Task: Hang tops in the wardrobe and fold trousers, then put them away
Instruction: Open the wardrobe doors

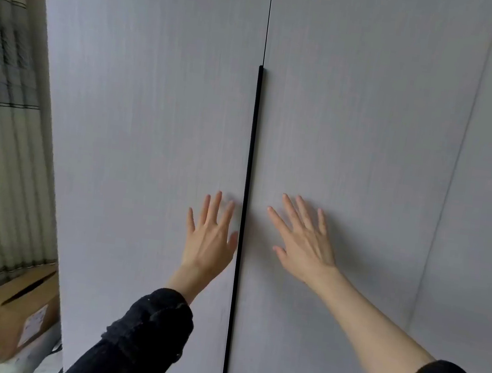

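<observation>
The wardrobe (160,114) is filling the view, its two grey doors meeting at a dark vertical handle strip (247,186) along the centre seam. No tops or trousers are showing. The left hand (209,237) is lying flat with fingers spread on the left door, just beside the strip; the right hand (303,240) is lying spread on the right door, a little apart from the seam. Both are holding nothing. Judged step: the doors are being pressed closed, or being approached for opening; which one cannot be told. Recommended practice: keep the palms even and near the seam, and keep the fingertips clear of the meeting edges. A cardboard box (15,313) is sitting on the floor beside the wardrobe's left edge, below a curtain (1,125).
</observation>
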Available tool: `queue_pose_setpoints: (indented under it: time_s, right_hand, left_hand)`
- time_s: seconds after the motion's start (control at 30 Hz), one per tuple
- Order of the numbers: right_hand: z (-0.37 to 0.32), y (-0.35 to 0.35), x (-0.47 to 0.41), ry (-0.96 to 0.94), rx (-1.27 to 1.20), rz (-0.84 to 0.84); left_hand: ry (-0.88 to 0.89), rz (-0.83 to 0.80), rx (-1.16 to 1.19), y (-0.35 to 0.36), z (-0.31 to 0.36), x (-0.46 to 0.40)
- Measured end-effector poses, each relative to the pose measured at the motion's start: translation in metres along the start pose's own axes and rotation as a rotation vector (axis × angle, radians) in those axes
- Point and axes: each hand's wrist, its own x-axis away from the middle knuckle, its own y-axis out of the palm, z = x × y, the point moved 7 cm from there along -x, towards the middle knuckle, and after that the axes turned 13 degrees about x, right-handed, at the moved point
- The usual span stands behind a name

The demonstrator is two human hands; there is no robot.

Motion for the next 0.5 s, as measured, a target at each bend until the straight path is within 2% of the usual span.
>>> queue_pose_setpoints:
  time_s: [0.1,0.3,0.4,0.5]
  right_hand:
    - [0.002,0.018,-0.017,0.048,0.056,0.017]
    - [0.003,0.023,-0.022,0.068,0.147,0.340]
    - [0.004,0.026,-0.023,0.064,0.116,0.339]
    - [0.006,0.029,-0.023,0.027,0.066,0.242]
  left_hand:
    - [0.019,0.018,0.022,0.021,-0.001,-0.023]
    - [-0.068,0.186,0.228,0.036,0.011,-0.042]
    - [-0.113,0.192,0.215,0.033,0.014,-0.046]
    - [-0.121,0.177,0.216,0.024,0.016,-0.041]
